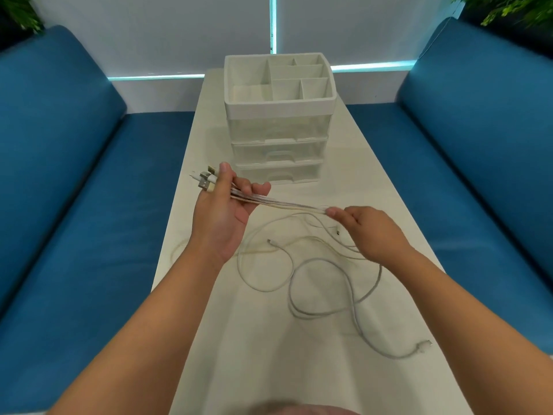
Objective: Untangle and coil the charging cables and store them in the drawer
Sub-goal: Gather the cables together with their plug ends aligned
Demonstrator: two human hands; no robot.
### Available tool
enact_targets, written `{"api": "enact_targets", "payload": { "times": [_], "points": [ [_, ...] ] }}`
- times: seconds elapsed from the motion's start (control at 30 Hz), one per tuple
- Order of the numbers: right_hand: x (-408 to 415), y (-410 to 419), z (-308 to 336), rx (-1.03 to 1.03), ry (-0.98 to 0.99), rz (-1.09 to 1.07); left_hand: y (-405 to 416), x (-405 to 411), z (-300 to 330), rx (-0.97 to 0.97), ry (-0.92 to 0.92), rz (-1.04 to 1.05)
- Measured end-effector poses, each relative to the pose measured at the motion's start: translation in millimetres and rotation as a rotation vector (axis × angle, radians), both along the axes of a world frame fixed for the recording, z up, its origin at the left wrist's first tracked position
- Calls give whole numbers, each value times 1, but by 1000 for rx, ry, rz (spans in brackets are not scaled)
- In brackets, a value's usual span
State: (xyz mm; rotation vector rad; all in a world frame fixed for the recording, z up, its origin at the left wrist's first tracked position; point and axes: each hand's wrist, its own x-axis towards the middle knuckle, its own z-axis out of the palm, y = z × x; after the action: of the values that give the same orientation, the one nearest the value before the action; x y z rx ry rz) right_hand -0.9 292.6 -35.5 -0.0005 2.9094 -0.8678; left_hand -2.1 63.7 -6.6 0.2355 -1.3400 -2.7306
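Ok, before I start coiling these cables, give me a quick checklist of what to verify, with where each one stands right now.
1. Plug ends gathered in the left hand: ok, several plugs stick out past the thumb.
2. Right hand pinching the cable bundle: ok, bundle runs straight between both hands.
3. Loose cable tails untangled: not ok, loops cross each other on the table.
4. All cables in the grip: cannot tell.
5. Drawer open to receive the coil: not ok, the drawers of the organizer are closed.
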Motion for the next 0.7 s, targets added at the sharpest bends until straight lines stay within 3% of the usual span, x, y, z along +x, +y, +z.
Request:
{"api": "enact_targets", "payload": {
  "times": [0.07,0.17,0.3,0.4,0.5,0.7],
  "points": [
    [0,-1,-1,-8,110,-49,-1,2,-2,-33,-4,4],
    [8,3,-3,-238,165,123,-10,-1,-9,-52,-53,77],
    [20,2,-4,-172,158,359,-20,-4,-17,-119,-114,149],
    [20,3,-7,-126,90,278,-18,-3,-17,-200,-138,170],
    [16,10,-7,-317,-65,109,-8,1,-11,-188,-114,163],
    [6,14,-4,-303,87,-243,24,9,-6,-158,2,93]
  ]
}}
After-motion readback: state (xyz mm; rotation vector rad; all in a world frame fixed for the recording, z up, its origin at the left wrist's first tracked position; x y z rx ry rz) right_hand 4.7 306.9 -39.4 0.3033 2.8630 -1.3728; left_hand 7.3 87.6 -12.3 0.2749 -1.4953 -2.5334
